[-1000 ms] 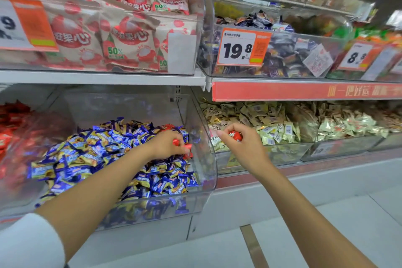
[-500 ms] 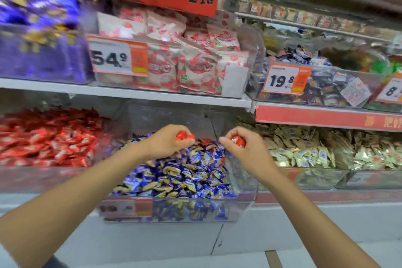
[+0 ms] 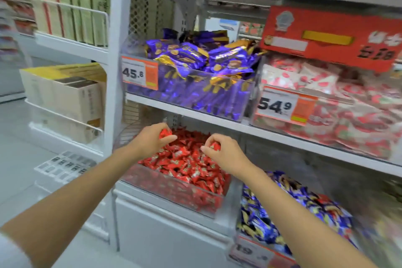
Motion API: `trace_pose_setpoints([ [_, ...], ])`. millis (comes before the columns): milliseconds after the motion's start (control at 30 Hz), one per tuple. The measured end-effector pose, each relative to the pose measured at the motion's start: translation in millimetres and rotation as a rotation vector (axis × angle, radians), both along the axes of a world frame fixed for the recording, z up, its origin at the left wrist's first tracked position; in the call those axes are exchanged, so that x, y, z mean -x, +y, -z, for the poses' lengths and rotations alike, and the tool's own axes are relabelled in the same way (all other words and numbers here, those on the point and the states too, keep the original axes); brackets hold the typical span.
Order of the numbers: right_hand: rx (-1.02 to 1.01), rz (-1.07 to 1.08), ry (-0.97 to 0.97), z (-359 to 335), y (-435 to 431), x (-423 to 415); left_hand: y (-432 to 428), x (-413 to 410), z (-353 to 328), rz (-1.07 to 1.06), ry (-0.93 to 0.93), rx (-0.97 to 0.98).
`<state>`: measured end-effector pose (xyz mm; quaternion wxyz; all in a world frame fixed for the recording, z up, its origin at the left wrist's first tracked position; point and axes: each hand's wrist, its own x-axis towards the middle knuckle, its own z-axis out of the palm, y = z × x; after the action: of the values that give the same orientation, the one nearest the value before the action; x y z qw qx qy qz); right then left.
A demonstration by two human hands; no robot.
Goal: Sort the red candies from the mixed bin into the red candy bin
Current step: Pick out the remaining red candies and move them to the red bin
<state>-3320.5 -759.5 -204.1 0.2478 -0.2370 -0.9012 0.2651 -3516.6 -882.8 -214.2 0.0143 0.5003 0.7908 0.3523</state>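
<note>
Both my hands hover over the red candy bin point(image 3: 174, 193), a clear tub on the lower shelf heaped with red wrapped candies point(image 3: 185, 163). My left hand point(image 3: 150, 140) pinches a red candy point(image 3: 164, 132) above the bin's back left. A second red candy point(image 3: 215, 146) is pinched in my right hand point(image 3: 224, 154) over the bin's right side. To the right stands the mixed bin point(image 3: 252, 248), filled mostly with blue wrapped candies point(image 3: 293, 213); this part of the head view is blurred.
On the shelf above sit a tub of purple packets point(image 3: 195, 76) tagged 45.8 and a tub of pink-and-white bags point(image 3: 326, 102) tagged 54.9. A white upright post point(image 3: 115, 72) borders the red bin on the left, with boxed goods point(image 3: 71, 98) beyond it.
Both hands, each holding a red candy, moved left from above the mixed bin to above the red candy bin. The view swung left with them.
</note>
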Motion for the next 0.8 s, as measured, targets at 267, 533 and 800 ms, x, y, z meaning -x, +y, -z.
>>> trace_pose_setpoints([
  [267, -0.141, 0.059, -0.164, 11, 25, -26, 15, -5, 26, 0.055, 0.106, 0.316],
  [533, -0.432, 0.620, -0.254, 34, 52, -294, 86, -178, -7, 0.518, 0.216, 0.040],
  [800, -0.173, 0.597, -0.184, 72, 56, -368, 214, -340, 41, 0.649, 0.302, 0.300],
])
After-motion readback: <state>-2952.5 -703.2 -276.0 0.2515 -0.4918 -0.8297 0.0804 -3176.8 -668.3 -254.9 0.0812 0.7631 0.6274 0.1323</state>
